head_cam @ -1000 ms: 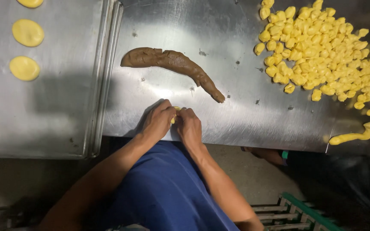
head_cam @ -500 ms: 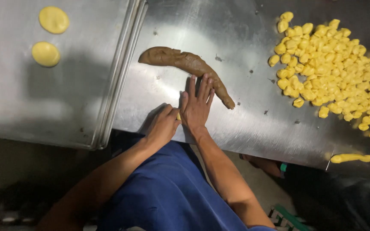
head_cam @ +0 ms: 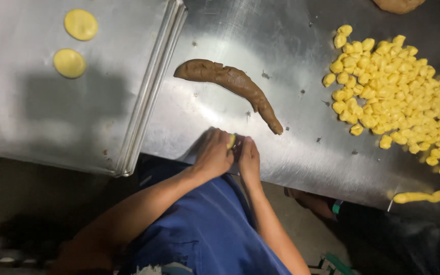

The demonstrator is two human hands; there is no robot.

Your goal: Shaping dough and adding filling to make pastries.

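At the near edge of the steel table [head_cam: 220, 40], toward six o'clock in the view, the person's two hands meet over a small piece of yellow dough [head_cam: 231, 141]. The left hand [head_cam: 214, 153] is curled, its fingers [head_cam: 219, 138] folded around the piece so that only a sliver of yellow shows between the knuckles. The right hand [head_cam: 249, 159] presses in from the three o'clock side, its fingers closed against the same piece and touching the left hand. Both forearms run down toward six o'clock across a blue apron [head_cam: 204, 229].

Just beyond the hands, toward twelve o'clock, a long roll of brown dough [head_cam: 232, 84] lies on the table, thick at its ten o'clock end and tapering to a thin tip near the right hand, but apart from it. Off at two o'clock a wide heap of small yellow dough pieces [head_cam: 393, 91] covers the table. A thin strip of yellow dough [head_cam: 426, 196] lies along the table's edge at four o'clock. Part of another brown lump [head_cam: 398, 5] is cut off by the top edge at one o'clock.

At ten o'clock a metal tray [head_cam: 26, 117] rests beside the table, carrying two flat yellow discs [head_cam: 81, 24], one just below the other.
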